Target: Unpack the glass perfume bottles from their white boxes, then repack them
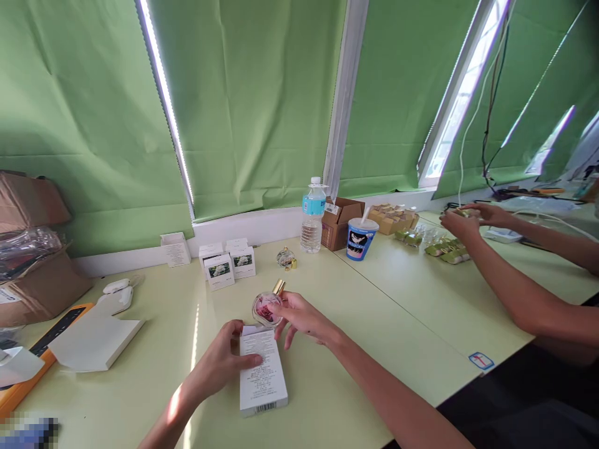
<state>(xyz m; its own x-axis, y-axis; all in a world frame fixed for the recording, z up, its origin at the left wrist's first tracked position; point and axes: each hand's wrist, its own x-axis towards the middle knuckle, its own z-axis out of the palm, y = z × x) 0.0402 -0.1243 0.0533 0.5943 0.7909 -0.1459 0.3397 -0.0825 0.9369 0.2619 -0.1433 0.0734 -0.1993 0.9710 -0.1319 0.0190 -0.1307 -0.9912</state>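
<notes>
Between the fingers of my right hand (299,317) is a round glass perfume bottle (266,308) with a gold cap, tilted to the right. It sits just above the far end of a white printed box (262,374). My left hand (224,358) grips that box, thumb on its top face and fingers at its left edge. The box lies flat with a barcode on its near end; a flap shows at the far end. Farther back, a second glass perfume bottle (285,256) stands with small gold parts (291,265) beside it.
Several small white boxes (219,269) with flower pictures stand behind my hands. A water bottle (312,218), a blue cup (360,239) and a cardboard box (340,223) are at the back. Opened white packaging (96,340) lies left. At right, another person's hands (468,221) handle something.
</notes>
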